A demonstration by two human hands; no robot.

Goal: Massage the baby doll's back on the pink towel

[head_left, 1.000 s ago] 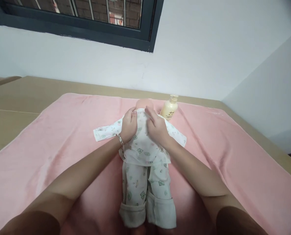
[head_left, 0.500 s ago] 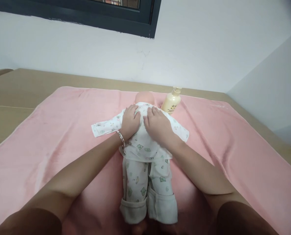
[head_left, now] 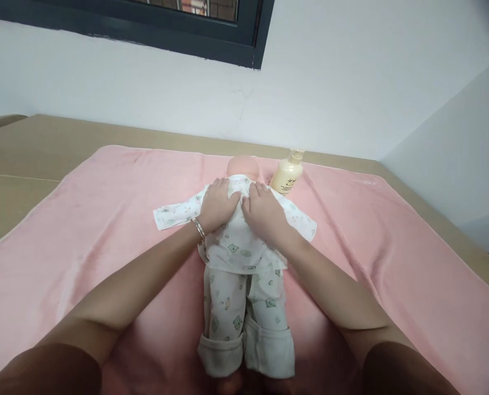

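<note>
A baby doll [head_left: 244, 247] in a white printed top and trousers with rolled cuffs lies on a pink blanket [head_left: 137, 263], its bald head away from me and its sleeves spread. Flat on the left side of its upper torso rests my left hand [head_left: 218, 206], a silver bangle at the wrist. My right hand [head_left: 264, 211] lies open on the right side, thumb near the middle. Neither hand grips anything; both touch the cloth of the top. The doll's face is not visible.
A cream pump bottle [head_left: 287, 174] stands on the blanket just right of the doll's head. The wooden table [head_left: 75, 131] shows around the blanket. Behind it rises a white wall [head_left: 330, 82] with a dark window frame [head_left: 250, 46].
My left hand has shifted slightly left and its thumb now points more toward the middle. The doll's legs and lower top have moved a little to the left.
</note>
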